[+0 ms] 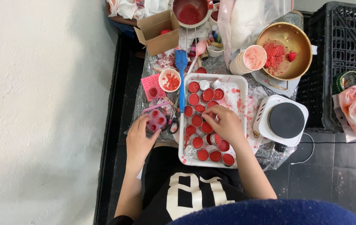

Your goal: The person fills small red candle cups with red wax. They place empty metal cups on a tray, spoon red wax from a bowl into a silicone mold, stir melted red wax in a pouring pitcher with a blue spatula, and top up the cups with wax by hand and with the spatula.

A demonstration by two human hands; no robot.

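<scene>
A: Your white tray [239, 125] fills the middle of the table, packed with small round tins [197, 121] of red wax, most touching their neighbours.

B: Your right hand [226, 124] hangs over the centre rows, fingertips pinched on one tin. Lift it straight up, I'd say, or you'll nudge the rest.

A: Room? The hot plate [285, 121] sits just beside the tray's right rim, so I'd keep that elbow tucked.

B: Your left hand [138, 139] is clamped on the pink mould [156, 120] at the table's left edge, close to the drop. Scissors [173, 123] lie between mould and tray.
</scene>
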